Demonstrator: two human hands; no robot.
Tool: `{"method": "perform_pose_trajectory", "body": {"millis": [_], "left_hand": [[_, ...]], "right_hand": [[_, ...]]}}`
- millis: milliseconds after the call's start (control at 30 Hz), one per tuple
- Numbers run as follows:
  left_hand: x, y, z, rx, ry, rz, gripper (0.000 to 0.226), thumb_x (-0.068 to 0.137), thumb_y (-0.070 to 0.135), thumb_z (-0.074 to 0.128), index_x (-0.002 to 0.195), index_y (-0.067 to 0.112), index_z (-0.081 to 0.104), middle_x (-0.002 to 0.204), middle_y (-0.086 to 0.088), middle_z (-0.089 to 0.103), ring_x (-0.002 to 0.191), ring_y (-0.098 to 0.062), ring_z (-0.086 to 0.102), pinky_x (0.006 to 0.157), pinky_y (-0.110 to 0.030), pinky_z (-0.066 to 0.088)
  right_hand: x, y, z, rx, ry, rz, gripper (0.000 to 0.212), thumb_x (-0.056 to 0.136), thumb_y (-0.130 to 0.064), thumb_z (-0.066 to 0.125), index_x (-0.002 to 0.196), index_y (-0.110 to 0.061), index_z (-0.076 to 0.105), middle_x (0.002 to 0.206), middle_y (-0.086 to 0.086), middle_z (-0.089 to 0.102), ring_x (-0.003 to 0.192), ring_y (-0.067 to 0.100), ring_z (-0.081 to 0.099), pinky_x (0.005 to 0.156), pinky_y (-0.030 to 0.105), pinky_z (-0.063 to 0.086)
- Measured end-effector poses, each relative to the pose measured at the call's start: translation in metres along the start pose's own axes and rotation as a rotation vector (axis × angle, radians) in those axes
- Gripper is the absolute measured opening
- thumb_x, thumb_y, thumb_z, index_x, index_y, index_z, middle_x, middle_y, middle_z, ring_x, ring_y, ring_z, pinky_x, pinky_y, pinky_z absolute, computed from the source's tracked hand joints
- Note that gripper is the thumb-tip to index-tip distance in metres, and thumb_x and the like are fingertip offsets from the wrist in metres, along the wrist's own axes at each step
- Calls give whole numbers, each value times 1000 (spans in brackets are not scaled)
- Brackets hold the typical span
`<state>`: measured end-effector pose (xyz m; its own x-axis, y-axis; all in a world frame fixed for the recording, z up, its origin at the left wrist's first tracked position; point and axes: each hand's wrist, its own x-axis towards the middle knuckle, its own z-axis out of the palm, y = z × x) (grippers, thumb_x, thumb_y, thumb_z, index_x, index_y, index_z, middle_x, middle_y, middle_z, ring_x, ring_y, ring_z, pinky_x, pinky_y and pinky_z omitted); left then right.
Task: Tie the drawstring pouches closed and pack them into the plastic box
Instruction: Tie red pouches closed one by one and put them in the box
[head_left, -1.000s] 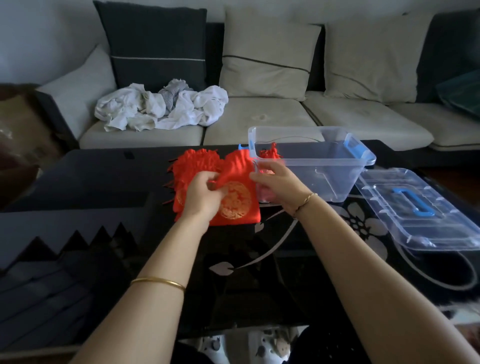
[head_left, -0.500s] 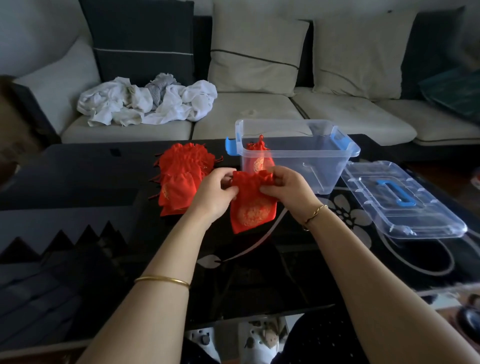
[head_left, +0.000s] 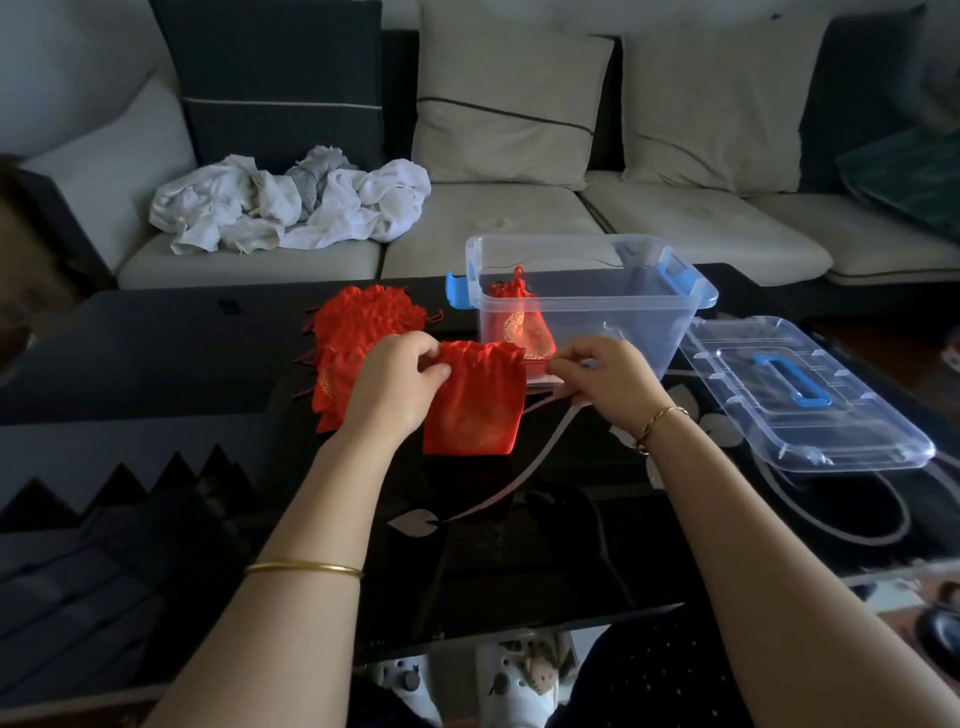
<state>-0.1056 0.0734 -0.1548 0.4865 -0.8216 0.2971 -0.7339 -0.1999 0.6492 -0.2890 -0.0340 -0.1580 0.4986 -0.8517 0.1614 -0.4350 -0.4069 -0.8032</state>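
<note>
On the black desk, a red pouch lies flat between both hands. The left hand pinches its gathered top left corner with curled fingers; the right hand has its fingers curled at the top right corner, pinching there. Behind the left hand sits a pile of pouches. Farther back, the plastic box holds 1 tied pouch, with its lid just to the right.

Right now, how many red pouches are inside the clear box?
1: a tied pouch stands at the left end of the plastic box. Another might hide behind it. The open pouch in front is outside.
</note>
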Motion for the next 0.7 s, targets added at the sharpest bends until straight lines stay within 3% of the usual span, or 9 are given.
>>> {"method": "perform_pose_trajectory", "body": {"millis": [167, 267, 367, 533, 600, 700], "left_hand": [[-3, 0, -11, 65, -46, 30, 15, 92, 11, 56, 102, 9, 67, 91, -2, 64, 72, -7, 53, 62, -17, 38], [-5, 0, -18, 85, -28, 4, 17, 94, 10, 51, 99, 11, 67, 71, 3, 59, 68, -22, 62, 56, -27, 43], [-6, -3, -22, 116, 9, -22, 12, 93, 16, 54, 93, 13, 67, 68, 4, 59, 63, -20, 62, 59, -29, 47], [-3, -12, -24, 78, 66, -93, 15, 91, 21, 58, 91, 11, 69, 100, -2, 67, 97, -20, 60, 77, -30, 41], [-3, -13, -24, 42, 63, -92, 19, 91, 22, 58, 86, 7, 69, 94, -6, 68, 91, -22, 61, 76, -33, 43], [-2, -13, -22, -52, 29, -166, 30, 95, 22, 50, 75, 6, 65, 72, -7, 61, 68, -24, 55, 70, -37, 44]], "right_hand": [[-3, 0, -10, 79, -20, 43, 17, 89, -19, 60, 73, -15, 62, 73, 4, 65, 58, 11, 64, 63, 25, 56], [-5, 0, -14, 151, 2, 88, 20, 87, -22, 64, 70, -12, 64, 68, 5, 65, 47, 5, 59, 53, 17, 52], [-6, 0, -16, 240, 18, 147, 22, 86, -26, 65, 72, -9, 64, 64, 3, 64, 47, 6, 58, 51, 16, 51], [-6, 3, -20, 680, -72, 346, 21, 93, -24, 55, 79, -11, 66, 66, 0, 62, 55, 8, 58, 61, 23, 52], [-6, 5, -21, 763, -128, 399, 23, 94, -24, 52, 80, -11, 66, 64, -2, 63, 55, 8, 59, 62, 24, 52], [-5, 5, -18, 616, -59, 430, 28, 94, -28, 53, 74, -11, 65, 60, -1, 60, 52, 9, 55, 55, 21, 50]]}}
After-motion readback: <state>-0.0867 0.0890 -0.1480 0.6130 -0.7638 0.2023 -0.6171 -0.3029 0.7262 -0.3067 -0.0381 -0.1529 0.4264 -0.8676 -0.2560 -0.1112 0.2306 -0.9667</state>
